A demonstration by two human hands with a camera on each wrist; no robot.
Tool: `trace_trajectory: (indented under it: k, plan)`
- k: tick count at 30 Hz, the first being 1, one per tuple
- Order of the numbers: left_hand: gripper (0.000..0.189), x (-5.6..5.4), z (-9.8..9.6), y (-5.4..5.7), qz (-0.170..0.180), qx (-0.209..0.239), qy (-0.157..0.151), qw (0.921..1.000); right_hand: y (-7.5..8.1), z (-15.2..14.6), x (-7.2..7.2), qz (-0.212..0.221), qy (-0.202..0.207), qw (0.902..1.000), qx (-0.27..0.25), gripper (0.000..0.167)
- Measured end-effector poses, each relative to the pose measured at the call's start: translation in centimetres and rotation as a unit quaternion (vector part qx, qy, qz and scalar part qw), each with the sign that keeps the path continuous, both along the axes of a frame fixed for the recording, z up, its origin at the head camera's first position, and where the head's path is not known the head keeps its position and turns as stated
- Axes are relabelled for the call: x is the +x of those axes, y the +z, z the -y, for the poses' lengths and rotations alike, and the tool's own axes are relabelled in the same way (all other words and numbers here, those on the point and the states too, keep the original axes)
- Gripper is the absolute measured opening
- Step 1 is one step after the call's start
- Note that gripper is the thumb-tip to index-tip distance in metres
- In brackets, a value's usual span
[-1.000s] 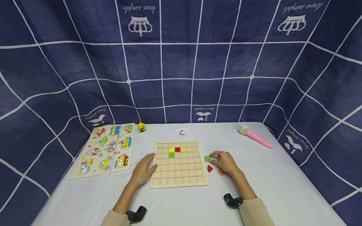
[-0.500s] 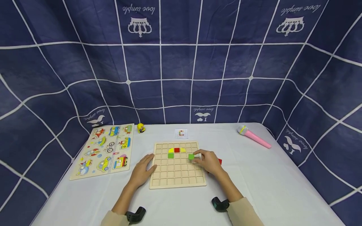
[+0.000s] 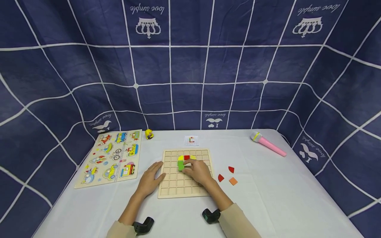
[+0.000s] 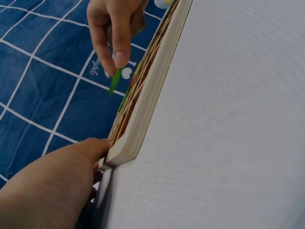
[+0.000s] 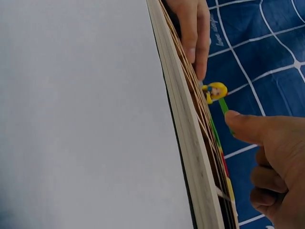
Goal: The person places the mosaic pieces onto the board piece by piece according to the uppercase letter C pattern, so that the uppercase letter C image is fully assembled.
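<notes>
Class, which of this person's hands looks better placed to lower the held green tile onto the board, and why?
Probably the right hand: it pinches the green tile just above the wooden board. The left hand holds no tile and lies against the board's left edge.

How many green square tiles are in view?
2: one tile lies in the pale wooden grid board; another tile is pinched by the right hand. The hand may hide others.

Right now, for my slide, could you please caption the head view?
Right hand pinches a green tile above a wooden grid board; left hand touches the board's edge.
</notes>
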State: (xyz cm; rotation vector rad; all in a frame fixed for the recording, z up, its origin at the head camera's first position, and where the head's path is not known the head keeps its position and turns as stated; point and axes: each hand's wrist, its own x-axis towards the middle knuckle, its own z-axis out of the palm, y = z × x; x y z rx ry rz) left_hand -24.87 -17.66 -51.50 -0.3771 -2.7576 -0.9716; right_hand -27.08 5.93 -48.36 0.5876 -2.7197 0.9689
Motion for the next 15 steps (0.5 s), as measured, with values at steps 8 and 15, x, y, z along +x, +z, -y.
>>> trace_trajectory:
  k: [8, 15]
  plan:
    - [0.056, 0.01, -0.11, 0.06, 0.003, -0.007, 0.001, 1.0000, -0.88, 0.67, -0.25, 0.018, -0.014, 0.9996, 0.016, 0.027]
    - [0.056, 0.05, -0.13, 0.08, -0.001, -0.007, 0.004, 1.0000, -0.94, 0.59, -0.21, 0.021, -0.014, 0.9996, 0.014, 0.027]
